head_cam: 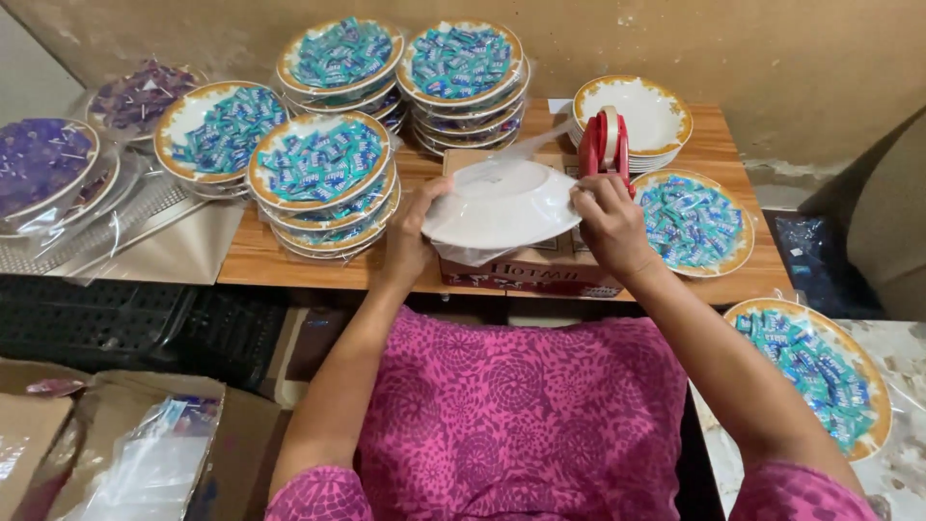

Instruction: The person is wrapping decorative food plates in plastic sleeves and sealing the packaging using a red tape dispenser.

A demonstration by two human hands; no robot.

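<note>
Both hands hold a white plate [502, 205] turned underside up and wrapped in clear plastic film, over a cardboard box [526, 268]. My left hand [410, 236] grips the plate's left edge. My right hand [608, 222] presses on its right edge, close to a red tape dispenser [605, 142] standing just behind it.
Stacks of wrapped plates filled with blue sweets [323, 174] crowd the wooden table [256, 260]. A stack of empty bowls [637, 116] stands at the back right. Filled plates [694, 222] lie right. Purple-filled plates [39, 169] lie left. Clear bags [154, 463] sit lower left.
</note>
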